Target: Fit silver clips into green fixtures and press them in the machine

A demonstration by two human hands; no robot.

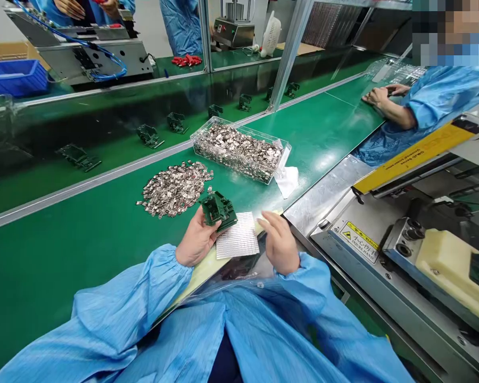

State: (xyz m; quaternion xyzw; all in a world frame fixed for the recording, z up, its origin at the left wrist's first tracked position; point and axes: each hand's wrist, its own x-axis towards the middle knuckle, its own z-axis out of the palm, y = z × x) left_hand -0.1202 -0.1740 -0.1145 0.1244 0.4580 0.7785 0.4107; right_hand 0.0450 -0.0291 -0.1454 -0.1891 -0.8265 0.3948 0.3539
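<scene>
My left hand (197, 239) is closed around a dark green circuit board assembly (219, 210), holding it tilted above the near edge of the bench. Below and to the right of the board lies a silvery plate with a fine grid of rows (239, 236). My right hand (280, 242) hovers just right of this plate, its fingers loosely bent and apart, with nothing visible in them. Beyond my left hand, a loose heap of small shiny metal pieces (175, 189) rests on the green surface. A clear plastic tray (281, 159) full of similar pieces stands behind the plate.
Several green board assemblies (149, 136) stand in a row beyond a metal rail (104, 183). White paper (287, 182) lies by the tray. At right is a machine with a yellow bar (415, 157); a co-worker's hands (379, 98) are farther back. A blue bin (16, 77) sits far left.
</scene>
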